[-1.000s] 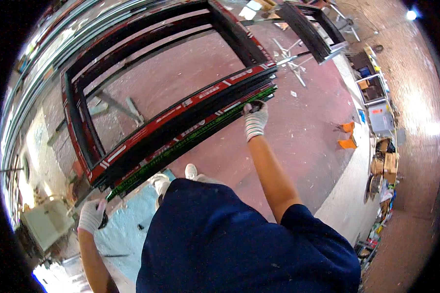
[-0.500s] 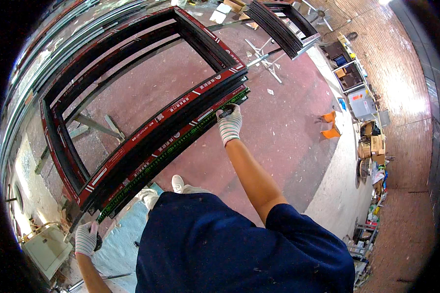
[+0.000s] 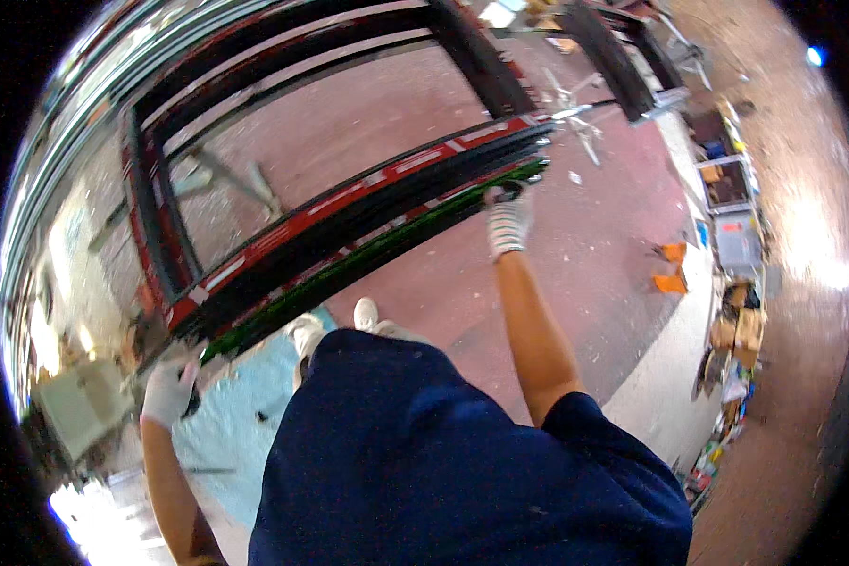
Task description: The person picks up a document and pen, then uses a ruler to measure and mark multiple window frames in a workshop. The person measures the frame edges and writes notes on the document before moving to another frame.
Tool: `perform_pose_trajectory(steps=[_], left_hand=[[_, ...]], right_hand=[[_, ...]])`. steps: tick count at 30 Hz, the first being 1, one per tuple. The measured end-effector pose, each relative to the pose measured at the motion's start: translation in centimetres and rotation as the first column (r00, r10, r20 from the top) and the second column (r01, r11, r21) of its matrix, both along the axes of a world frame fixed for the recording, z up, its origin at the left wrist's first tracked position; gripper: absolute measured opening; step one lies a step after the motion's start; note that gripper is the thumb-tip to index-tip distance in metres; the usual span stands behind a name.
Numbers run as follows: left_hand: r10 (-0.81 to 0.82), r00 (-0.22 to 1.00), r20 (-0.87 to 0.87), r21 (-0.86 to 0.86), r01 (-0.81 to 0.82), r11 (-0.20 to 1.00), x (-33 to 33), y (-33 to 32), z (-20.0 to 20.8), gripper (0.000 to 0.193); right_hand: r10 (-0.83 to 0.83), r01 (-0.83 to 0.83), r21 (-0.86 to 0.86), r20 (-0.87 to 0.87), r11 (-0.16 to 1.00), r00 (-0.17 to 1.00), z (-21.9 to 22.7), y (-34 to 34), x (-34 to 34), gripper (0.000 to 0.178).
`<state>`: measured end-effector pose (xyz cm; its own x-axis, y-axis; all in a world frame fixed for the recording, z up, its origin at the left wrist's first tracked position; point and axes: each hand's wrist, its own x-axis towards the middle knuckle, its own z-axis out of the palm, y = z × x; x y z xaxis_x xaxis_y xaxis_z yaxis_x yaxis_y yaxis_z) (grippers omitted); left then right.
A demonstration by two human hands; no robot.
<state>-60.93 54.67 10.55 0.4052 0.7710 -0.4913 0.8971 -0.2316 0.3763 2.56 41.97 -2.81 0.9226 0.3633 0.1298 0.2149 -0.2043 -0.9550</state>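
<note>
A stack of dark rectangular window frames with red printed film (image 3: 341,198) lies across supports in front of me. Along its near side runs a long black frame bar with a green printed strip (image 3: 377,253). My right hand (image 3: 510,226), in a striped white glove, is closed on this bar near its right end. At the lower left end, my left hand (image 3: 169,385), gloved alike, is closed around the bar's corner. Motion blur and the glove hide its fingertips. Dark patches show at both gloves' finger sides; I cannot tell whether they are coating.
More dark frames (image 3: 618,61) rest on a stand at the far right. Long metal profiles (image 3: 75,127) lie along the left. A light blue sheet (image 3: 241,415) covers floor beside my feet. Orange objects (image 3: 671,281) and cardboard boxes (image 3: 750,327) stand to the right.
My view has shifted, so the frames and both hands sit farther up or to the right in the picture. Both hands keep their hold on the green-striped bar.
</note>
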Motion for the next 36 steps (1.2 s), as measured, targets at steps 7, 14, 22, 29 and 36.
perform_pose_trajectory(steps=[7,14,22,29,36], left_hand=[[-0.003,0.984,-0.177,0.019,0.007,1.0,-0.6,0.0,-1.4,0.045],[0.058,0.978,-0.202,-0.053,-0.07,0.996,0.5,-0.4,-0.5,0.047],[0.056,0.976,-0.21,-0.005,-0.058,0.998,0.8,-1.4,-0.3,0.045],[0.074,0.962,-0.262,-0.056,-0.092,0.994,1.6,-1.3,0.3,0.044],[0.067,0.949,-0.309,-0.077,-0.095,0.993,2.0,-1.5,0.5,0.044]], right_hand=[[0.426,-0.365,0.321,-0.142,0.874,0.894,7.4,-1.1,-4.0,0.033],[0.699,-0.659,0.235,-0.261,0.715,0.666,8.7,0.8,-7.9,0.023],[0.846,-0.869,-0.044,-0.208,0.493,0.491,7.6,3.8,-9.0,0.018],[0.871,-0.889,-0.094,-0.177,0.448,0.458,5.8,4.6,-8.3,0.018],[0.846,-0.877,-0.121,-0.234,0.464,0.48,6.4,4.7,-8.7,0.017]])
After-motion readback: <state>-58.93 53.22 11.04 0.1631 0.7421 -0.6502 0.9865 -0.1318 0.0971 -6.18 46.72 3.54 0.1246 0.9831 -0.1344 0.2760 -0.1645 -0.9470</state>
